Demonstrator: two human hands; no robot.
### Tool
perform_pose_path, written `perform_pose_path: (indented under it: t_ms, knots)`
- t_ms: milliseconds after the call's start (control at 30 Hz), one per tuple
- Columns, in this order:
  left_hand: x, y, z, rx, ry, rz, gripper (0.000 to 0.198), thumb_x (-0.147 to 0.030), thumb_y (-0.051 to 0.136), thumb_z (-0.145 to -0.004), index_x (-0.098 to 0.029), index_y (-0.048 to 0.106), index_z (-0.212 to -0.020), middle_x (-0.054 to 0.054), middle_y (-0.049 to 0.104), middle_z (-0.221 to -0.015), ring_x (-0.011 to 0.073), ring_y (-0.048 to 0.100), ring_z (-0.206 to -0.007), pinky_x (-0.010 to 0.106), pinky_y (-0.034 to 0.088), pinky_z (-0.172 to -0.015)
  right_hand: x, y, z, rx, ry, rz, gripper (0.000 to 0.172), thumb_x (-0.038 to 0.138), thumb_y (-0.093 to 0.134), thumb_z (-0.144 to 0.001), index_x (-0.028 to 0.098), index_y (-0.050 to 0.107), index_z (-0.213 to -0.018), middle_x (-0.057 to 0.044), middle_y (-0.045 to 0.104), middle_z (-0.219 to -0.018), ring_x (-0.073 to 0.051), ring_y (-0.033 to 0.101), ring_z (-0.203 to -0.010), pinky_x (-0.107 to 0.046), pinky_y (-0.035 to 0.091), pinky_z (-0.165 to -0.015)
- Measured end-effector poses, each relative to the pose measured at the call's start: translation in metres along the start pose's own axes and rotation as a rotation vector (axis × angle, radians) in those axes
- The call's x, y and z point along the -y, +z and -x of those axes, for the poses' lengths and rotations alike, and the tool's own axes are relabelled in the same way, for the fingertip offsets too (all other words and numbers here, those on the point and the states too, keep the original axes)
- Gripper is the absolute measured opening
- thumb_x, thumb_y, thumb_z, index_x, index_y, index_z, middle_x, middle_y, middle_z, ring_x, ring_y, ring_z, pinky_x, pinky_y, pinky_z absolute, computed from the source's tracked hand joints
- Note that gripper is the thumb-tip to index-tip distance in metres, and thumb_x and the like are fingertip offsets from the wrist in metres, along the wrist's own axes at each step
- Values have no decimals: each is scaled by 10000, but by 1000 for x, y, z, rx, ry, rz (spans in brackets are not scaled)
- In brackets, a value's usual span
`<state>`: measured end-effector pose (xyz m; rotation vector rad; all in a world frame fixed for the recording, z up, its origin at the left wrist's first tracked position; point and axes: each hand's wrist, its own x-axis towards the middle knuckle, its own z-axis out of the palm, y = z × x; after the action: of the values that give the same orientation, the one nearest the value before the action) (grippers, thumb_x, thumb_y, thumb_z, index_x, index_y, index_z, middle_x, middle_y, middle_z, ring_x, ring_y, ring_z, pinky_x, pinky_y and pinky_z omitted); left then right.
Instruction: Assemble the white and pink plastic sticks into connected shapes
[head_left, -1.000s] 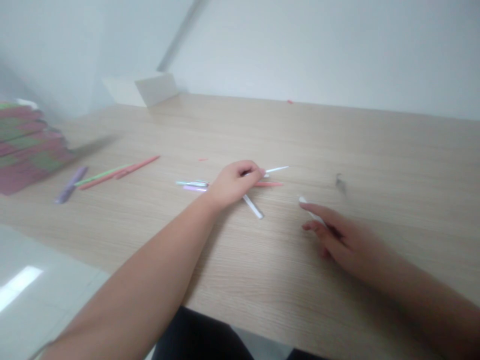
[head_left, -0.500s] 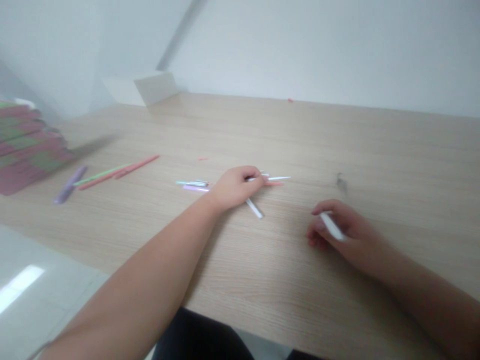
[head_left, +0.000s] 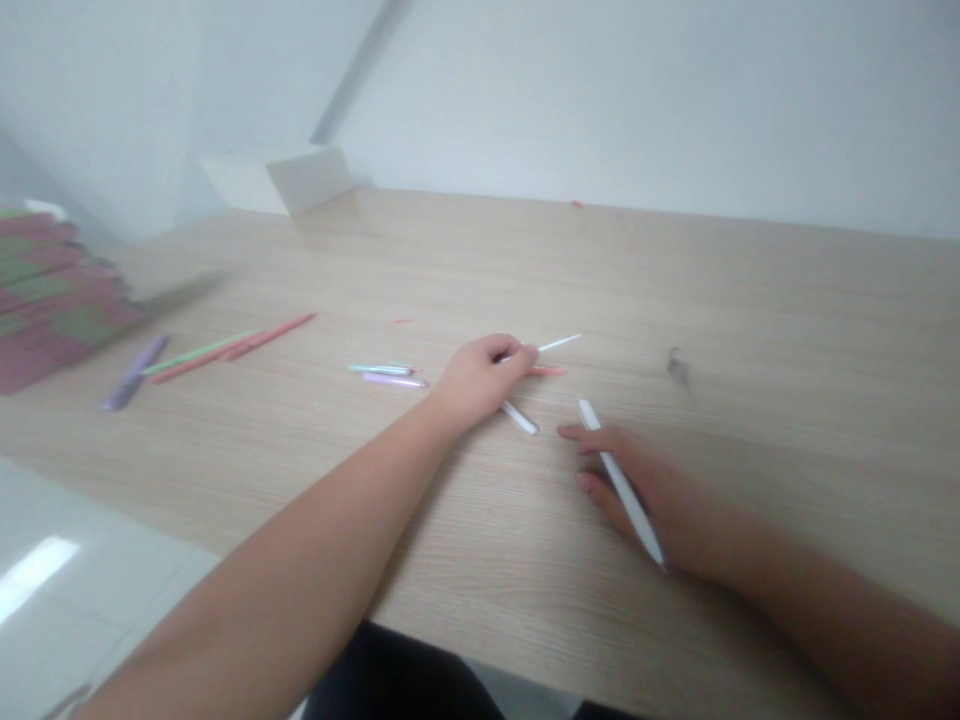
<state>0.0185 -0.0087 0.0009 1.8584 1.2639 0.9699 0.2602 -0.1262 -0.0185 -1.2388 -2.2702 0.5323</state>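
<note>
**White rod across the right hand, its far tip aimed toward the left hand's pinch**

The long white rod (head_left: 621, 483) lies on the near right of the counter (head_left: 750, 300), resting slantwise across the right hand (head_left: 652, 495). Its long axis runs from near-right to far-left, and the far tip pokes out beyond the fingers (head_left: 592, 483). Those fingers stretch out low over the wood, loosely spread. Blur keeps us from saying whether they grip the rod or it only lies on them.

The rod's far tip points at the left hand (head_left: 476, 380), which sits near it, to the left and slightly farther off. That hand is curled, with thumb and forefinger closed on a thin white stick (head_left: 556, 345). The stick's free end juts out to the right and slightly away. A short white stick (head_left: 520, 417) shows from under the left palm, between the two hands and nearer the left one. A pink stick (head_left: 547, 371) lies just beyond it.

Farther left lie a mint and a purple stick (head_left: 386, 374), then a pink and green pair (head_left: 232, 345) and a purple strip (head_left: 135, 372). A pink-and-green stack (head_left: 52, 290) is cut off by the left edge and badly smeared. A white box (head_left: 292, 178) stands at the far wall. A small dark mark (head_left: 679, 368) on the wood is too blurred to name.
</note>
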Motion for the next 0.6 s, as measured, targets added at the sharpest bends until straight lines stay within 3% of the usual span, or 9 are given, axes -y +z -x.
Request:
perform_pose_path:
  t_ms: [133,300,600]
  knots:
    - [-6,0,1,-2,-33,117,386,-538,590,-931,-199,690,-775,-4,645,-791,193,570,-818,318,404,-742,2,2,-7,101,-113,53,346,298,594,-1017,296,635,-1361,-78,601,-1533,-326,535,-1433,-565,435,-1196]
    - [-10,2,2,10,-46,355,380,-522,637,-904,-182,651,-734,-8,596,-744,167,548,-806,288,391,-748,4,2,-12,229,-230,183,453,326,571,-1039,274,585,-1490,-92,528,-1605,-323,400,-1538,-544,401,-1230]
    - [-16,2,-1,145,-245,870,317,-478,720,-871,-169,676,-815,-17,537,-676,95,471,-614,213,396,-598,19,-1,-18,236,-319,159,373,318,572,-1041,236,643,-1397,-92,632,-1503,-292,397,-1539,-498,380,-1247]
